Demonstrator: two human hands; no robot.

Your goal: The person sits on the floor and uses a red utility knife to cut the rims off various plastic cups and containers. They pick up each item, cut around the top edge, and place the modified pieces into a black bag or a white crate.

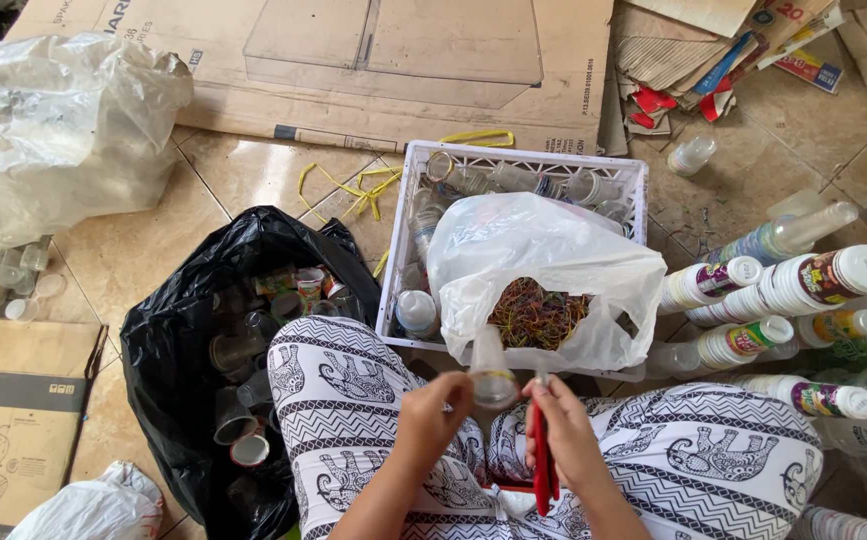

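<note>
Item: clear plastic cup (492, 372), above my lap, between both hands. I am pinching it with my left hand (432, 413), fingers narrow; my right hand (562, 425) is gripping red-handled scissors (542, 462). Beyond: white bag of rubber bands (539, 312), white crate (514, 160), black bag (189, 340).

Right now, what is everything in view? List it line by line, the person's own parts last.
clear plastic cup: one, between both hands
red-handled tool: one, in right hand
white plastic bag: one, holding multicoloured rubber bands, atop crate
white crate: one, with clear cups, centre
black bag: one, with cups, left
stacked cups: several stacks, white-lidded, right
clear bag: one, top left
cardboard: flattened sheets, top
yellow strap: floor by crate
left hand: grip on cup
right hand: grip on tool
</note>
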